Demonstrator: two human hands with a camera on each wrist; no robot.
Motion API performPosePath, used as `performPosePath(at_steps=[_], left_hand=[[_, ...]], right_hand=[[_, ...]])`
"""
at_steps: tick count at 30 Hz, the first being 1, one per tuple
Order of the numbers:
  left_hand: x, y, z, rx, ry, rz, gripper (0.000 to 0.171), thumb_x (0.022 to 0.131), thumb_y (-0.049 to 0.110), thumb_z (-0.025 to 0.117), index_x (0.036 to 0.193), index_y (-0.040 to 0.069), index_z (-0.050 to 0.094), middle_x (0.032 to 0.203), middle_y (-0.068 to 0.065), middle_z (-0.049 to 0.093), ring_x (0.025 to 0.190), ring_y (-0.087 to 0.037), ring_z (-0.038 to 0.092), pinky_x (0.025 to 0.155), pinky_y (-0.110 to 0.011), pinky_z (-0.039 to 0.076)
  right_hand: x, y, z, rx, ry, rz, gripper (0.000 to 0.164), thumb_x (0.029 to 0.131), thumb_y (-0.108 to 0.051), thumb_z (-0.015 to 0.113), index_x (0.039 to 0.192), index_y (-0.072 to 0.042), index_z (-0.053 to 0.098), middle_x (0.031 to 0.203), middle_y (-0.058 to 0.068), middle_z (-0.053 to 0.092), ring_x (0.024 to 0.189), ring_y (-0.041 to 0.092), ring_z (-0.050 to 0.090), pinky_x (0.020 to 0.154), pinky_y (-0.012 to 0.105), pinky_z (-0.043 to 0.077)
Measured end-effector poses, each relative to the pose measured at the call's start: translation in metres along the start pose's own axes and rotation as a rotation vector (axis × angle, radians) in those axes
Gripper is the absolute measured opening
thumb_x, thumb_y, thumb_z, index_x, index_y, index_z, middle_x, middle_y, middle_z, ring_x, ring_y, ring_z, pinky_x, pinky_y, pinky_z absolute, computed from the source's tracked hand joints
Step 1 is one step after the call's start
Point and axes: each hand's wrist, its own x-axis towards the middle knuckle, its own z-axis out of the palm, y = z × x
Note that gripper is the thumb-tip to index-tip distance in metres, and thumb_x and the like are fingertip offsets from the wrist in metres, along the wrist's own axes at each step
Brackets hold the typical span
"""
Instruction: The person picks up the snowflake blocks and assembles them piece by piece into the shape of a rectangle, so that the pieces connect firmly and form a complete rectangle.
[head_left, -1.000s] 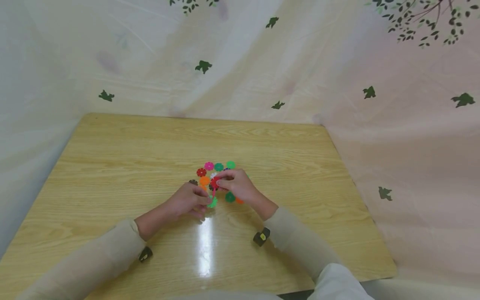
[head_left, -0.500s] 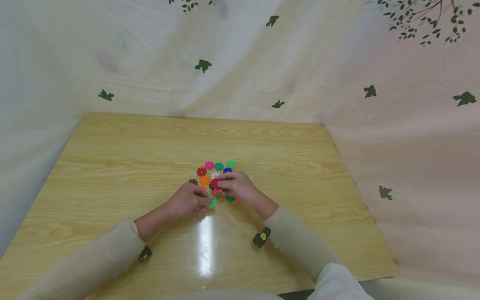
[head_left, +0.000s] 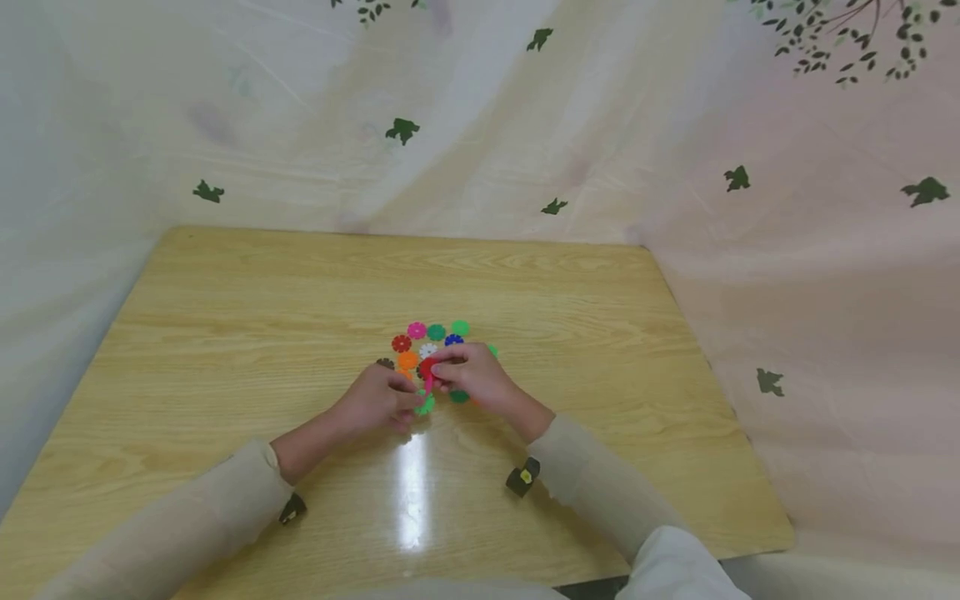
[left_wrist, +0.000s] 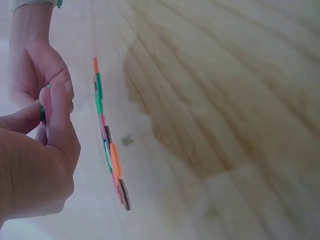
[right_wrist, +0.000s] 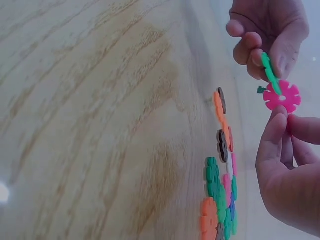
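Right wrist: green disc (right_wrist: 270, 74) between left fingers (right_wrist: 253, 42); pink disc (right_wrist: 291, 93) touching it.

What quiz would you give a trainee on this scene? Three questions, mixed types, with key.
1. Which colour of disc does the left hand pinch? A) blue B) green C) white
2. True or false: the right hand pinches the white notched disc.
3. Which view shows the pink notched disc between the hands face-on?

Key:
1. B, the green notched disc.
2. False: it lies on the table; the fingers pinch a red notched disc.
3. The right wrist view.
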Motion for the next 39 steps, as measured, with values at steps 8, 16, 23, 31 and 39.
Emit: performPosePath(at_steps=[8, 16, 23, 31, 39], left_hand=[[0.003, 0.002, 0.003, -0.122, 0.003, -0.085, 0.019, 0.092, 0.005, 0.071, 0.103, -0.01, 0.069, 0.086, -0.018, 0.071, 0.072, -0.025, 0.07, 0.07, -0.038, 0.064], [0.005, -0.002, 0.003, -0.202, -0.029, -0.138, 0.02, 0.095, 0.006, 0.067, 0.108, -0.008, 0.063, 0.088, -0.017, 0.069, 0.071, -0.027, 0.07, 0.067, -0.043, 0.064], [0.007, -0.001, 0.001, -0.14, -0.023, -0.143, 0.039, 0.099, 0.017, 0.061, 0.127, -0.009, 0.053, 0.094, -0.019, 0.067, 0.076, -0.03, 0.07, 0.063, -0.043, 0.063], [0.013, -0.003, 0.003, -0.128, -0.073, -0.12, 0.029, 0.104, 0.02, 0.056, 0.118, -0.006, 0.056, 0.09, -0.02, 0.063, 0.063, -0.031, 0.068, 0.056, -0.047, 0.062], [0.015, -0.002, 0.004, -0.145, -0.07, -0.088, 0.021, 0.106, 0.014, 0.052, 0.11, -0.006, 0.057, 0.082, -0.012, 0.055, 0.06, -0.025, 0.064, 0.058, -0.05, 0.062]], right_hand=[[-0.002, 0.001, 0.003, -0.037, 0.065, -0.042, 0.021, 0.095, -0.002, 0.067, 0.114, 0.006, 0.071, 0.088, 0.014, 0.074, 0.071, 0.014, 0.069, 0.072, 0.032, 0.063], [-0.004, 0.005, 0.006, -0.054, 0.093, -0.024, 0.018, 0.094, 0.0, 0.067, 0.11, 0.006, 0.074, 0.084, 0.012, 0.074, 0.068, 0.013, 0.068, 0.067, 0.027, 0.062], [-0.004, 0.008, 0.004, -0.071, 0.017, -0.021, 0.017, 0.094, 0.0, 0.067, 0.11, 0.003, 0.073, 0.088, 0.01, 0.071, 0.071, 0.015, 0.069, 0.072, 0.034, 0.063], [-0.002, 0.009, 0.005, -0.099, 0.007, -0.013, 0.015, 0.093, 0.001, 0.069, 0.107, 0.002, 0.073, 0.09, 0.01, 0.069, 0.071, 0.017, 0.068, 0.07, 0.033, 0.063], [-0.003, 0.012, -0.015, -0.478, 0.04, -0.09, 0.019, 0.097, -0.01, 0.065, 0.114, -0.004, 0.073, 0.095, 0.004, 0.072, 0.085, 0.015, 0.067, 0.072, 0.026, 0.059]])
